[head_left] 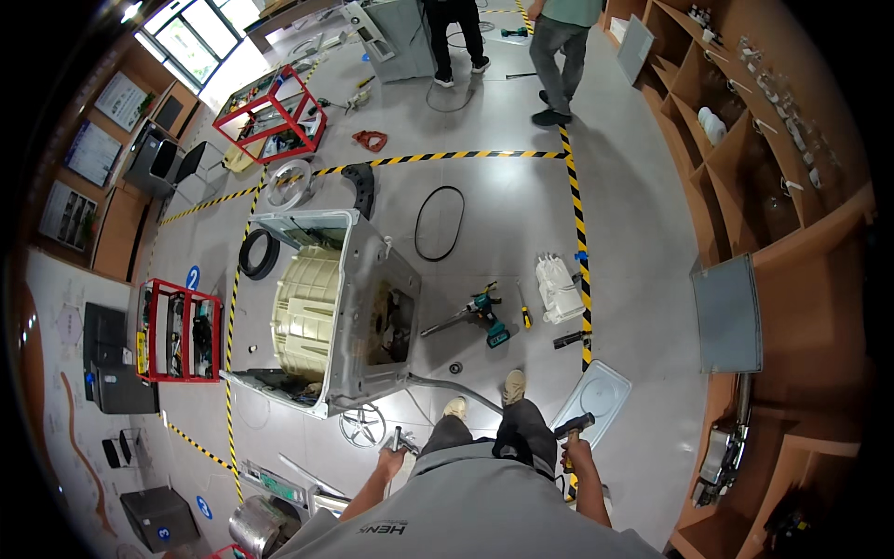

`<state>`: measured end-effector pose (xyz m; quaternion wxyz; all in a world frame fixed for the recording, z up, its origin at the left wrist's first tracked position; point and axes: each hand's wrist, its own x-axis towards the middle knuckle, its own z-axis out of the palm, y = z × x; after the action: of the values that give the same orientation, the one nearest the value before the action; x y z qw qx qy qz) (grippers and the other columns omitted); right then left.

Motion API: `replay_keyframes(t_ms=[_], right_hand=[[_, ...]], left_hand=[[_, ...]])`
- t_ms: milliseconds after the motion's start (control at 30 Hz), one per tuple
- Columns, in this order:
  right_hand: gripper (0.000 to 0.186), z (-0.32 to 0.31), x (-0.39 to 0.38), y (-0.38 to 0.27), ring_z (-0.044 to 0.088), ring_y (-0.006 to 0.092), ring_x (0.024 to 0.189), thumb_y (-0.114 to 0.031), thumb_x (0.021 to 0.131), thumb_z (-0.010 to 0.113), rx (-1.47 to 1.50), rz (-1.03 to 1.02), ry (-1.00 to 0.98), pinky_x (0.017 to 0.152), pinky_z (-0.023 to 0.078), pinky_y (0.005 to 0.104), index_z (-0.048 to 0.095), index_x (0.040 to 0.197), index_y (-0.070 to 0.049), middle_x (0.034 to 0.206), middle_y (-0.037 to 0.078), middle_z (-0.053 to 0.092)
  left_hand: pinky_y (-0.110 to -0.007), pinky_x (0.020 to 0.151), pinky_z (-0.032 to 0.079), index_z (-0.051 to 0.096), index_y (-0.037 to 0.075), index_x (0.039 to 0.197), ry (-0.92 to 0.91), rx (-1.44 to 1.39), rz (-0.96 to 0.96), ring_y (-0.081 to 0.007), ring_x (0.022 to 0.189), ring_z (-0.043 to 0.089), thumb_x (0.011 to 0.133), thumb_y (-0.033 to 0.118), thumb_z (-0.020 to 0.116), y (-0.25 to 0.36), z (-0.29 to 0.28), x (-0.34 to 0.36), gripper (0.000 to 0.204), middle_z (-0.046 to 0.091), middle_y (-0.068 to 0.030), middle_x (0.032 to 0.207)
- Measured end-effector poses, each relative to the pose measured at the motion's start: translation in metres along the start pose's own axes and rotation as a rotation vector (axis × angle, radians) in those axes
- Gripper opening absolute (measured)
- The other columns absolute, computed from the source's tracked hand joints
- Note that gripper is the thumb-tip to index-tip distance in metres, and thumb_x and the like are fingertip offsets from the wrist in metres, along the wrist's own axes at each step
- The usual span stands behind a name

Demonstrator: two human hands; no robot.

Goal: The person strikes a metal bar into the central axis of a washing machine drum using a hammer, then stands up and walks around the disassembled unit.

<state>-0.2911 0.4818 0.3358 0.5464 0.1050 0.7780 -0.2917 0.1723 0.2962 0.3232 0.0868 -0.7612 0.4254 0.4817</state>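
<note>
My right hand (576, 454), at the lower right beside my leg, is closed round the handle of a hammer (575, 426) with a dark head. My left hand (391, 460) is closed on a small silvery metal tool (399, 438) whose exact kind I cannot make out. Ahead and to the left, a washing machine cabinet (349, 307) lies on the floor, with a cream plastic tub (307, 312) inside. Close to my left hand lies a spoked pulley wheel (362, 426). A grey hose (456, 387) runs from the cabinet towards my feet.
Right of the cabinet lie a cordless drill (488, 317), a screwdriver (526, 317), a black belt (439, 223) and a white plastic part (558, 289). A white panel (596, 396) is beside my right leg. Red tool carts (220, 340) stand left. Two people (559, 65) stand far ahead.
</note>
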Motion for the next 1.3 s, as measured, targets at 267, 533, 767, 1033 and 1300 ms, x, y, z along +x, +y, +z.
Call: replay_keyframes(t_ms=[267, 533, 767, 1033, 1300], right_hand=[[0.012, -0.037, 0.000, -0.040, 0.054, 0.0197, 0.045, -0.008, 0.080, 0.058, 0.012, -0.052, -0.067, 0.042, 0.046, 0.0320, 0.052, 0.087, 0.000, 0.060, 0.008, 0.053], [0.016, -0.034, -0.030, -0.048, 0.055, 0.0177, 0.048, -0.021, 0.083, 0.061, 0.246, -0.160, -0.171, 0.043, 0.046, 0.0305, 0.055, 0.082, -0.006, 0.064, 0.006, 0.056], [0.015, 0.013, -0.121, -0.102, 0.052, 0.0108, 0.046, -0.021, 0.089, 0.057, 0.218, -0.247, -0.379, 0.042, 0.045, 0.0239, 0.051, 0.092, -0.007, 0.067, 0.002, 0.053], [0.019, 0.043, -0.056, -0.117, 0.054, 0.0124, 0.047, -0.020, 0.089, 0.059, 0.154, -0.035, -0.468, 0.042, 0.048, 0.0253, 0.046, 0.097, -0.008, 0.066, 0.003, 0.053], [0.017, 0.087, 0.073, -0.141, 0.047, 0.0102, 0.039, -0.017, 0.089, 0.058, 0.118, 0.046, -0.566, 0.036, 0.040, 0.0215, 0.046, 0.097, -0.008, 0.062, 0.002, 0.050]], left_hand=[[-0.044, 0.062, 0.047, 0.063, -0.006, 0.069, 0.070, 0.085, 0.258, -0.0384, 0.067, 0.063, 0.081, 0.037, 0.060, 0.068, 0.033, -0.043, 0.045, 0.058, -0.0265, 0.062], [-0.049, 0.056, 0.044, 0.059, -0.004, 0.062, -0.007, 0.105, 0.407, -0.0414, 0.063, 0.061, 0.084, 0.052, 0.056, 0.025, 0.058, 0.006, 0.060, 0.057, -0.0264, 0.060], [-0.047, 0.053, 0.039, 0.055, -0.006, 0.064, 0.010, 0.010, 0.563, -0.0441, 0.057, 0.051, 0.085, 0.033, 0.059, 0.112, 0.040, -0.030, 0.045, 0.048, -0.0277, 0.059], [-0.046, 0.058, 0.040, 0.057, -0.001, 0.066, -0.134, 0.305, 0.881, -0.0419, 0.066, 0.054, 0.088, 0.022, 0.055, 0.237, 0.066, 0.003, 0.032, 0.055, -0.0216, 0.064], [-0.044, 0.059, 0.046, 0.058, 0.003, 0.061, -0.093, 0.672, 1.111, -0.0351, 0.064, 0.058, 0.085, 0.025, 0.057, 0.290, 0.105, 0.157, 0.033, 0.058, -0.0139, 0.063]])
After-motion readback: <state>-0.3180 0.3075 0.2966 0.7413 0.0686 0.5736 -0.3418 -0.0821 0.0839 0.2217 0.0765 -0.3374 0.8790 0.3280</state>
